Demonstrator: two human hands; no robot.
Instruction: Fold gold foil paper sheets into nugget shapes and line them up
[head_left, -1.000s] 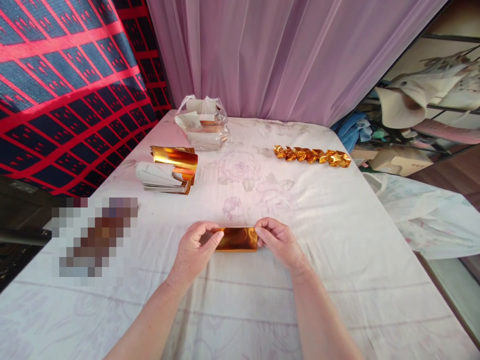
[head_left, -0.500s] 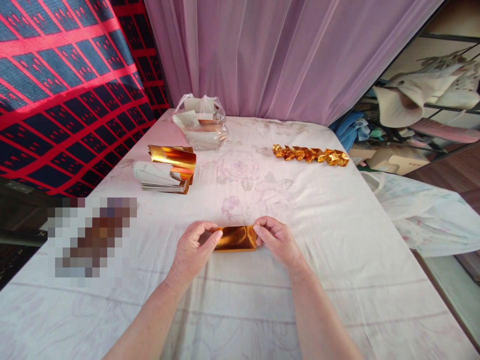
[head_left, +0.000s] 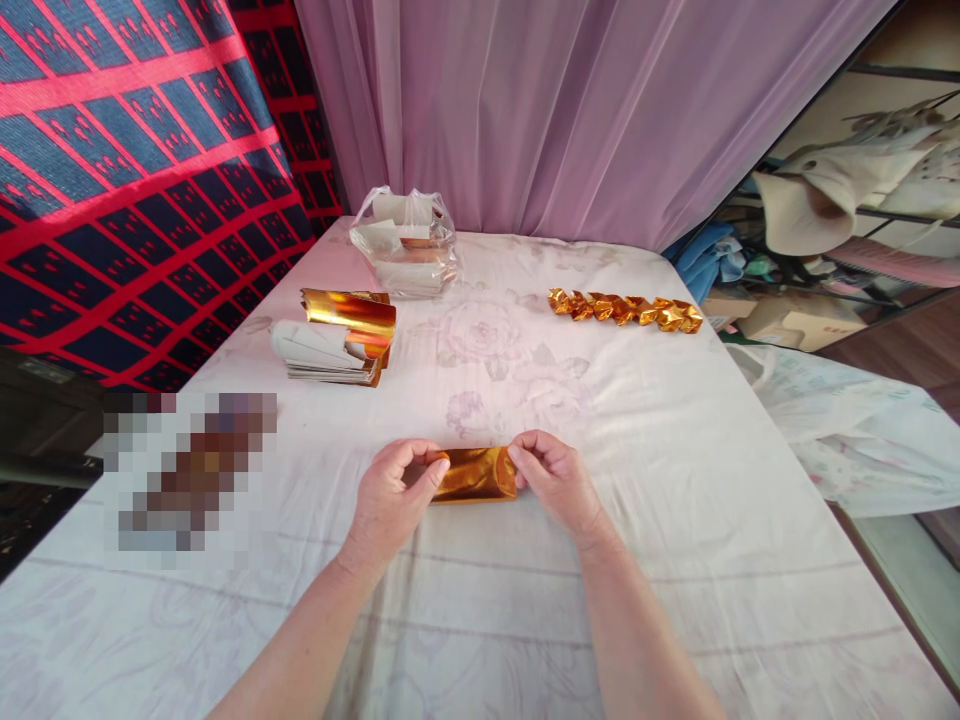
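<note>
Head view: both hands pinch one folded gold foil [head_left: 475, 474] lying low on the sheet-covered bed [head_left: 675, 520]. The left hand [head_left: 390, 495] clamps its left end between thumb and fingers, and the right hand [head_left: 553, 478] clamps the right end, so the strip stays taut and flat. Farther back, within reach, lie a foil stack [head_left: 337, 340], a plastic bag [head_left: 405, 245], and a row of twisted gold pieces [head_left: 624, 310].

My left hand [head_left: 390, 495] and right hand [head_left: 555, 480] cover both ends of the gold foil sheet [head_left: 475, 474]. A pixelated patch [head_left: 191, 470] conceals something on the bed [head_left: 675, 560]. The plastic bag [head_left: 405, 245] shows its contents only indistinctly.
</note>
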